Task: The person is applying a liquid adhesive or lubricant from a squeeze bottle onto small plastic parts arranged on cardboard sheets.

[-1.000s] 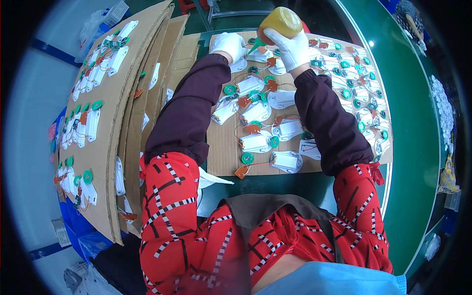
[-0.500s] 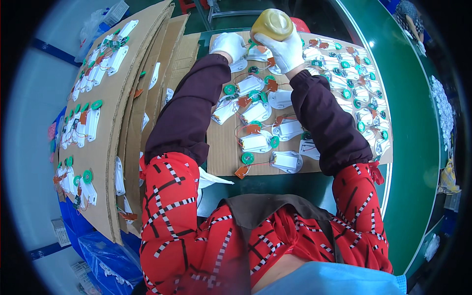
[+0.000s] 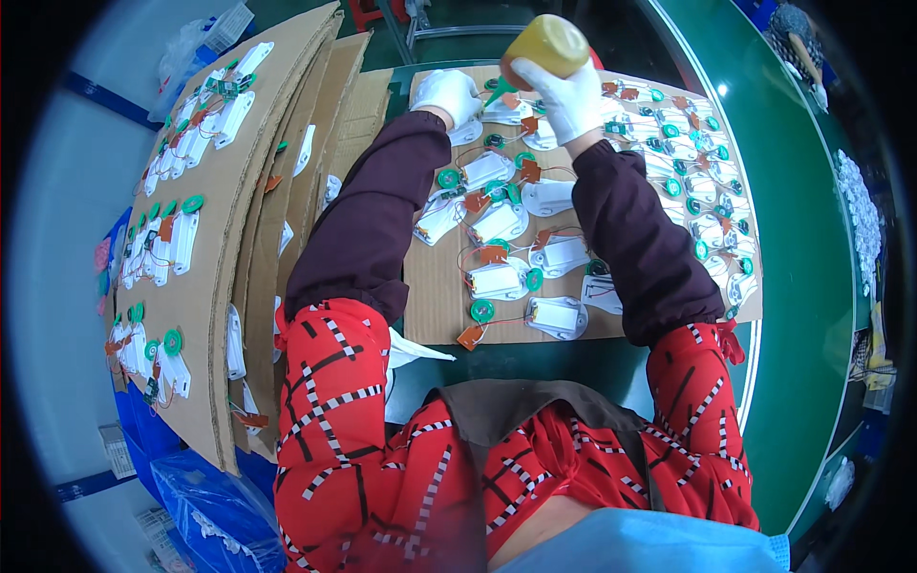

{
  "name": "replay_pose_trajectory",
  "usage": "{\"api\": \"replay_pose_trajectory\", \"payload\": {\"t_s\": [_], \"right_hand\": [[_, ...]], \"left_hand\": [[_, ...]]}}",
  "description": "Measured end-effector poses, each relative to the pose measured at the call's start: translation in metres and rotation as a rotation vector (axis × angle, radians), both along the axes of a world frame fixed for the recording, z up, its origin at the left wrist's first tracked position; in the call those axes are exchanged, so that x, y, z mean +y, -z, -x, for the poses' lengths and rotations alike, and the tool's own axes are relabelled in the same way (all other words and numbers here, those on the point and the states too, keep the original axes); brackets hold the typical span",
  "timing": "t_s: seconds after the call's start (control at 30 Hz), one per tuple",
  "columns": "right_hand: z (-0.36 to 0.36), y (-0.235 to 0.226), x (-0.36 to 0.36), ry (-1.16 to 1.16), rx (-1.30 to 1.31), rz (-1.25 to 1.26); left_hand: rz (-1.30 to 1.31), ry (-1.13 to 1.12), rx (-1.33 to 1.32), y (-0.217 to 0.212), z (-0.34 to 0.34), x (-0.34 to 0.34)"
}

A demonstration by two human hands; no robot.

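Note:
My right hand (image 3: 565,103), in a white glove, is closed around a yellowish squeeze bottle (image 3: 552,48). The bottle is tilted, its green nozzle (image 3: 500,91) pointing down and left toward the far parts. At the far left of the cardboard sheet (image 3: 435,306), my gloved left hand (image 3: 449,94) has its fingers curled down; what they hold is hidden. Beside that hand lies a white plastic piece (image 3: 466,132). Nearer to me are several white housings (image 3: 497,279), wired to green discs (image 3: 481,311) and small orange-brown pieces (image 3: 471,336).
Stacked cardboard sheets (image 3: 215,286) carrying similar wired parts rise at the left. The green table (image 3: 802,315) extends right, with white pieces (image 3: 860,210) along its far-right side. A blue plastic bag (image 3: 215,497) sits lower left. Another person's arm (image 3: 807,67) shows at the upper right.
My right hand has shifted slightly right and tipped the bottle, so its green nozzle now shows. The left hand stays in almost the same place.

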State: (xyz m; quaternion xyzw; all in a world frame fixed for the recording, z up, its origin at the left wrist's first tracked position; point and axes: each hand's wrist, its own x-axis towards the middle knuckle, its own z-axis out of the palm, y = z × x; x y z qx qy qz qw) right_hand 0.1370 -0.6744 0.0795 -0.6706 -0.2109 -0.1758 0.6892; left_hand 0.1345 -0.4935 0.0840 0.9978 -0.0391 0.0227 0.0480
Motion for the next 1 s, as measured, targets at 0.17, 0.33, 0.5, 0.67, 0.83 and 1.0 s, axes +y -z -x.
{"api": "replay_pose_trajectory", "payload": {"t_s": [0.17,0.33,0.5,0.67,0.83,1.0], "right_hand": [[0.007,-0.046,-0.055,-0.132,-0.023,-0.159],[-0.011,-0.07,-0.148,-0.222,-0.034,-0.495],[-0.004,-0.084,-0.217,-0.05,0.016,-0.768],[-0.019,-0.039,-0.181,-0.25,0.1,-0.691],[0.016,-0.035,-0.082,-0.145,0.009,-0.228],[0.005,-0.013,-0.028,-0.117,0.102,-0.251]], "left_hand": [[0.049,0.016,0.045,0.001,0.003,0.011],[0.079,0.034,0.063,-0.004,0.001,0.021],[0.059,0.084,0.116,-0.019,-0.011,0.011],[0.1,0.01,0.159,-0.019,-0.009,0.003],[0.096,-0.017,0.09,-0.01,-0.009,0.009],[0.124,0.019,0.069,-0.007,-0.006,0.007]]}}
